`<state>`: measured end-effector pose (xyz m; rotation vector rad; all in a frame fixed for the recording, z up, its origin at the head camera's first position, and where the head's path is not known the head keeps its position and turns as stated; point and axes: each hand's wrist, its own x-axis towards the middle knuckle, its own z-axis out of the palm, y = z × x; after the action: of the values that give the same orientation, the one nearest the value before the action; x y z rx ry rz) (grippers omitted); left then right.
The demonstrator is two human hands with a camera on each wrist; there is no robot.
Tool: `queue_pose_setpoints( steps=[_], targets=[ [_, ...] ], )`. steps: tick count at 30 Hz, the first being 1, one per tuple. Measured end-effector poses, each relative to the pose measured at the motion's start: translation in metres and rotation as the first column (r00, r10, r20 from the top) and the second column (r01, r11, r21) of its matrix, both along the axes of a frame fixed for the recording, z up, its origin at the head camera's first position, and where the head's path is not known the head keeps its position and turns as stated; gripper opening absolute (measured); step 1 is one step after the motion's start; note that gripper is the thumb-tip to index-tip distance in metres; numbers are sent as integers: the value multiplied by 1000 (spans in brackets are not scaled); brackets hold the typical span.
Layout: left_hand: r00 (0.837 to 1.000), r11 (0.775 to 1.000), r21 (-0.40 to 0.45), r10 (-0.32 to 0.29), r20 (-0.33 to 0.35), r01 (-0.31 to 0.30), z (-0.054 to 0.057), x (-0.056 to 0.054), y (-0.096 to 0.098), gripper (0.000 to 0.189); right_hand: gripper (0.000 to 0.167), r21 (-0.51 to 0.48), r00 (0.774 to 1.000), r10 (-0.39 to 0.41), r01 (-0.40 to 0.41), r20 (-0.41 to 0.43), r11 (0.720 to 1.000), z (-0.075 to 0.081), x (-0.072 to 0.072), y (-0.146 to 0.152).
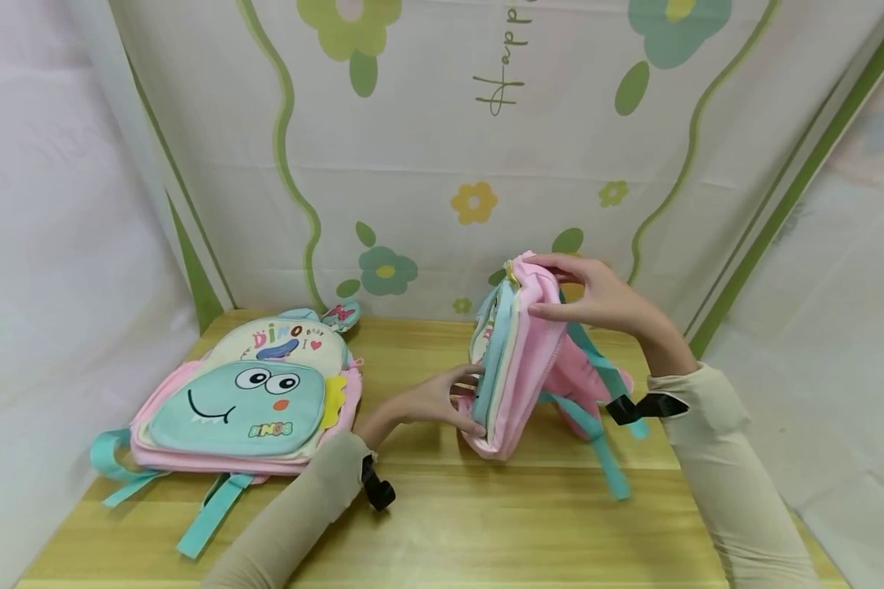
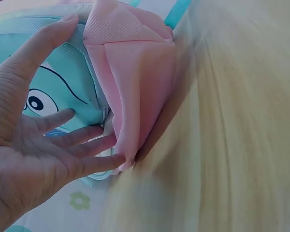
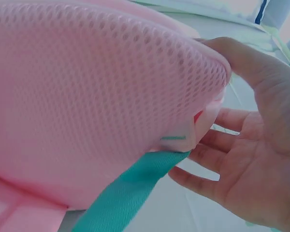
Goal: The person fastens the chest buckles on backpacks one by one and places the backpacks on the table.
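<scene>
At the left of a wooden table (image 1: 442, 532), the left bag (image 1: 236, 409) lies flat with its dinosaur face up, a teal strap (image 1: 217, 511) reaching toward the near side. Just right of it, the left hand (image 1: 430, 401) is unclenched, fingers spread and fairly straight, touching the lower front and pink side of the right bag (image 1: 519, 384) without closing around it. That bag is propped up, tilted, on the table right of centre, its printed front turned left. The right hand (image 1: 604, 298) grasps its upper edge, thumb on one side and fingers on the other. The teal straps (image 1: 607, 466) of this bag trail to the right and near side. To handle it well, the upper grip should probably stay firm, since the soft body looks likely to fold or slump; the left hand could give steadier support with its palm flat against the front, low down. For room, wood shows between the two bags, though the left forearm crosses much of it, and more shows in front of the right bag. The printed curtain (image 1: 420, 147) stands close along the back edge, so tipping toward the near side seems easier, minding the trailing straps.
</scene>
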<state>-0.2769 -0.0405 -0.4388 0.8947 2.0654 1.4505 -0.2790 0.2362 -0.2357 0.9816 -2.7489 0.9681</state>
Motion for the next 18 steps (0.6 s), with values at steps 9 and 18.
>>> queue_pose_setpoints(
  steps=[9, 18],
  targets=[
    [998, 995, 98, -23, 64, 17, -6, 1, 7, 112, 69, 32, 1000, 3, -4, 10, 999, 7, -3, -20],
    [995, 984, 180, -19, 96, 2, -18, 5, 20, 106, 70, 60, 999, -21, 19, 41, 998, 11, -3, -41]
  ],
)
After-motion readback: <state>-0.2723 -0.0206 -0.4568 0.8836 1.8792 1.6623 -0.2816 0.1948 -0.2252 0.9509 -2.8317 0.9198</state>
